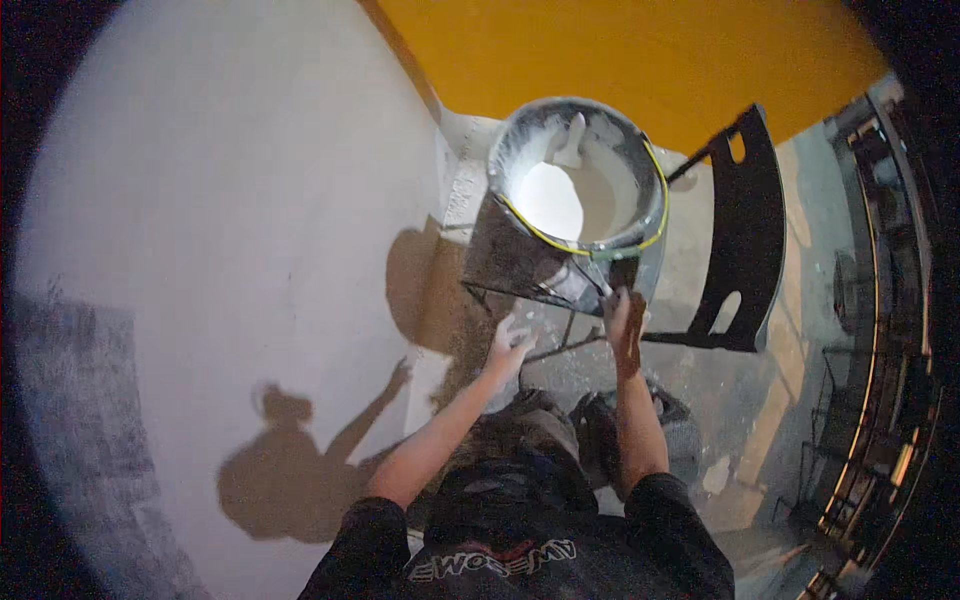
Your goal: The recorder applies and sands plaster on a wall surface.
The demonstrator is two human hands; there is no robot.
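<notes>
A bucket (625,200) with white paint or compound inside and a yellow cord round its rim rests on a black chair (490,245). A pale scraper-like tool (568,150) leans inside the bucket's back. My right hand (622,315) is closed round the handle of a slim tool (598,275) just below the bucket; its far end is hard to make out. My left hand (510,340), dusted white, has its fingers apart below the chair's seat, holding nothing visible.
A white wall (220,200) with shadows fills the left, a yellow surface (620,50) the top. The chair's black backrest (745,250) stands to the right of the bucket above a stained grey floor (710,420). Dark metal frames (850,400) line the far right.
</notes>
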